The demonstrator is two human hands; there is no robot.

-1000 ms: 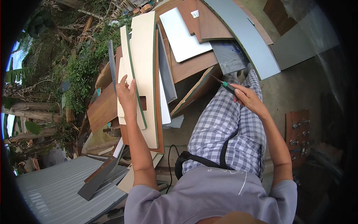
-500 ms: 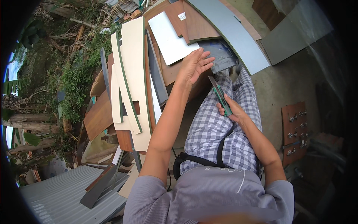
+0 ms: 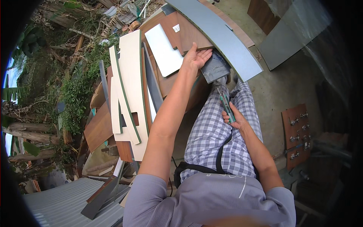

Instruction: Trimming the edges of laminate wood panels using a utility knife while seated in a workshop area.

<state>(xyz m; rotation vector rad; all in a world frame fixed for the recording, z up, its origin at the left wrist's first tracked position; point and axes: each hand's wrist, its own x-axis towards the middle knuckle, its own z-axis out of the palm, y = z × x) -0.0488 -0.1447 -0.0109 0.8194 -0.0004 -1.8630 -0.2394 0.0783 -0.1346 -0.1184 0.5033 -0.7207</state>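
My left hand (image 3: 197, 58) is palm up with fingers stretched out at the near edge of a brown wood-grain board (image 3: 191, 34). Its thumb overlaps that edge; whether the fingers bear any weight I cannot tell. Just left lies a white panel (image 3: 163, 49). Below the hand is a dark grey, scuffed piece (image 3: 215, 68). My right hand (image 3: 238, 118) is closed round a green utility knife (image 3: 227, 108) above my checked trousers, its blade pointing away from me.
Long cream strips (image 3: 132, 75) with green edges are stacked at left. A long blue-grey panel (image 3: 223, 36) curves across the far right of the pile. Metal fittings sit on a brown board (image 3: 295, 132) on the right. Corrugated sheet (image 3: 56, 200) lies lower left.
My left hand has moved slightly left, up to the brown board's edge. The right hand with the utility knife has shifted a little down in view. The whole view has shifted slightly.
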